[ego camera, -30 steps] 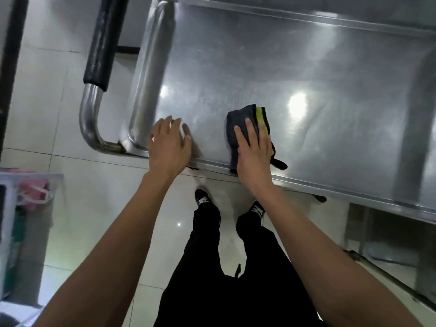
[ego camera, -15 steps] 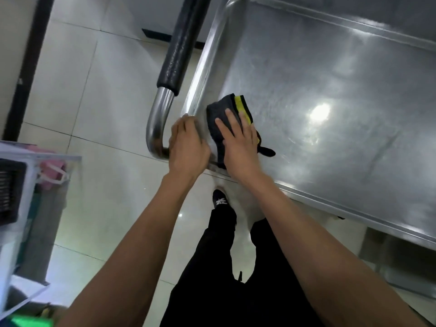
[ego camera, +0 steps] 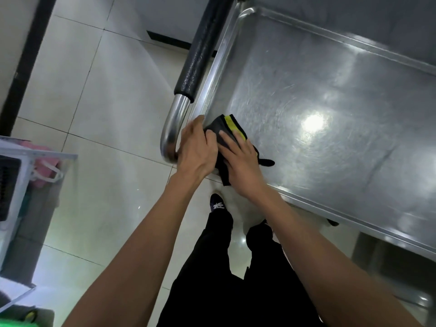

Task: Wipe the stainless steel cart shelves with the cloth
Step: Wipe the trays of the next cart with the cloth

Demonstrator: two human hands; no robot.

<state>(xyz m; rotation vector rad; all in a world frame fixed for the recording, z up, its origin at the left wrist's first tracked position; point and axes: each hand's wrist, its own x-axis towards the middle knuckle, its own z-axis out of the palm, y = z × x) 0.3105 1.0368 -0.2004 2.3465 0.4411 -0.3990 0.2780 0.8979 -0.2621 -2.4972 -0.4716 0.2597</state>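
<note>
Cloth (ego camera: 225, 129) in shelf (ego camera: 330, 95) near-left corner: soft, light, bunches easily. Right hand (ego camera: 240, 161) flat, fingers spread, pressing it. Left hand (ego camera: 197, 147) curled at cloth's edge; grip unclear.

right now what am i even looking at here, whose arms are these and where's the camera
The camera sits on a person's head and looks forward and down, so the two bare arms are that person's own; their black trousers and shoes show below. There is no machine here.

In front of them is the top shelf of a stainless steel cart, a shiny tray with a raised rim, and a steel handle with a black foam grip at its end.

On the shelf's near corner lies a folded dark grey cloth with a yellow stripe. The right hand presses flat on it with straight fingers. The left hand rests at the corner beside it, touching the cloth's edge; whether it grips anything is unclear.

The floor is pale tile.
</note>
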